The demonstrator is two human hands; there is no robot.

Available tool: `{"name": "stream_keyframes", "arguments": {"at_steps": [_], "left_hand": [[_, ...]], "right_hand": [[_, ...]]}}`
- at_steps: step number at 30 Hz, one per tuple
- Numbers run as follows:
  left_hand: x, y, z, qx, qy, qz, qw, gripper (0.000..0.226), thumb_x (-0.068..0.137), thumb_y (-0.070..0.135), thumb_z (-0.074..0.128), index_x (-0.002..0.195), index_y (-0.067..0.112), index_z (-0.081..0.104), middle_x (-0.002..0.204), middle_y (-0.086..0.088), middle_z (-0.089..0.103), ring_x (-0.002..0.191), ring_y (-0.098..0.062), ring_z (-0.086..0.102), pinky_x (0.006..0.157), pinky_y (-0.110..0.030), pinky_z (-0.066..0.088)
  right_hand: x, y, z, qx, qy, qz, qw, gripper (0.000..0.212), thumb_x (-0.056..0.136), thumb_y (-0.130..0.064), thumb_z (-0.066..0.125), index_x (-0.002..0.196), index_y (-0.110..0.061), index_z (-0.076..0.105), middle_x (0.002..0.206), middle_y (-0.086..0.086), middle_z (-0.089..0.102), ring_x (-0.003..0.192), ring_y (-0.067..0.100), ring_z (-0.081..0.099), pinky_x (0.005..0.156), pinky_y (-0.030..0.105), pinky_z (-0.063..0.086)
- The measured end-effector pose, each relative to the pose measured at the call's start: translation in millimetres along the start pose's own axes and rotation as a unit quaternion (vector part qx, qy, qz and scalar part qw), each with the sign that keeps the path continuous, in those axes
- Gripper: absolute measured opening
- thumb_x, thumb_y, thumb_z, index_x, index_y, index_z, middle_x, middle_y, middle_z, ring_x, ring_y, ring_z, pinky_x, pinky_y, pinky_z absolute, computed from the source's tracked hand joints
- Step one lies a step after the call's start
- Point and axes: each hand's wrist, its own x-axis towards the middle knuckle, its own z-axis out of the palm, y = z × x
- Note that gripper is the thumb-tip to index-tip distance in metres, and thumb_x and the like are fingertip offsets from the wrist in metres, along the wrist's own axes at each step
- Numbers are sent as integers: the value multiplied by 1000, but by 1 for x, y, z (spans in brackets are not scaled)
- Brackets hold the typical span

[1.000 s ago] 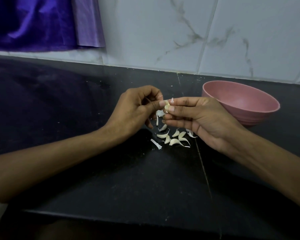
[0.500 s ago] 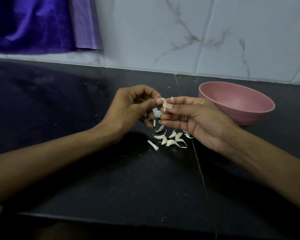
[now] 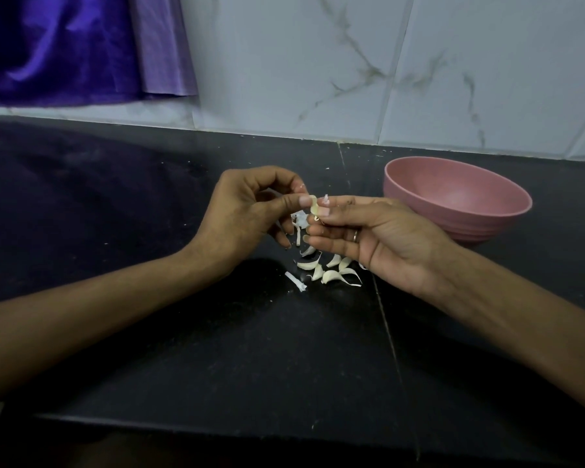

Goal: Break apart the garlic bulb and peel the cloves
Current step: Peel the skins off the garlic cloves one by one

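Note:
A small pale garlic clove (image 3: pixel 314 206) is held above the black counter between both hands. My left hand (image 3: pixel 250 211) pinches it with thumb and forefinger from the left. My right hand (image 3: pixel 372 231) pinches it from the right, palm turned up, a ring on one finger. A thin shred of skin (image 3: pixel 326 197) sticks up at my right fingertips. Below the hands lies a cluster of several loose cloves (image 3: pixel 328 270) on the counter, with white skin scraps (image 3: pixel 299 221) hanging and lying under my left fingers and one strip (image 3: pixel 295 281) to the left.
A pink bowl (image 3: pixel 500 214) stands on the black counter (image 3: pixel 149 214) to the right of my right hand, its inside showing nothing. A white marble-tiled wall (image 3: pixel 352 62) runs behind, and purple cloth (image 3: pixel 65 45) hangs at the upper left. The counter's front edge crosses the bottom.
Both hands stay together on the same clove, with only small finger shifts. The view has drifted slightly.

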Motion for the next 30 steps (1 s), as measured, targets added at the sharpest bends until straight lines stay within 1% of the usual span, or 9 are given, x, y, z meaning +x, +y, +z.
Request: {"name": "stream_keyframes", "arguments": {"at_steps": [3,11,15,18,20,23,24,27,30], "left_hand": [[-1,0,0,21,-11,7,1000,5,83,10,70,82,7,66,61,2,62,51,-14,59,45,-30,54],[0,-2,-2,75,-49,26,996,12,94,9,61,83,13,60,57,1,60,52,-16,61,44,-31,52],[0,-3,-1,67,-54,22,996,13,95,11,59,83,16,59,63,-2,60,56,-21,63,43,-30,50],[-1,-4,-1,69,-56,27,996,12,95,14,59,84,18,58,65,-4,60,59,-26,64,44,-32,51],[-1,-4,0,69,-58,29,996,9,94,18,60,85,19,58,65,-5,61,61,-29,64,44,-33,52],[-2,-3,0,69,-58,39,995,7,92,19,61,86,19,58,69,-11,61,62,-32,64,45,-34,52],[-1,-2,0,70,-53,44,995,8,93,16,61,87,18,58,71,-13,62,62,-31,64,45,-34,52],[0,-1,-2,64,-29,31,997,10,92,9,65,87,14,57,74,-9,63,59,-24,64,44,-32,51],[0,0,-1,33,-28,0,999,19,87,5,68,99,15,57,80,-2,66,57,-20,63,43,-31,52]], "right_hand": [[-1,0,1,-4,0,0,1000,25,65,-2,70,89,4,70,75,14,72,66,18,72,63,27,60],[-2,-3,1,-10,-5,1,1000,44,69,-2,69,111,11,65,76,13,72,66,16,71,62,25,59],[-1,-4,0,-7,4,-5,1000,25,69,-1,69,93,5,69,74,13,71,64,16,71,60,25,59],[0,-4,-1,-10,-3,-5,1000,24,79,2,66,102,7,69,75,11,72,66,14,71,62,24,59],[0,-5,-1,-6,-7,-10,1000,24,85,2,63,108,9,67,82,11,74,67,13,70,63,23,59],[3,-6,-4,20,11,-20,1000,28,85,3,63,112,11,64,103,23,71,69,15,71,64,25,59],[3,-5,-5,23,14,-21,999,28,84,3,63,111,10,64,102,24,71,69,16,71,64,25,59],[5,-2,-5,14,12,-21,1000,19,85,4,63,104,5,66,82,15,71,70,18,71,66,27,60],[5,-1,-6,1,6,-28,1000,17,85,4,63,102,3,67,84,14,70,72,18,70,69,30,60]]}}
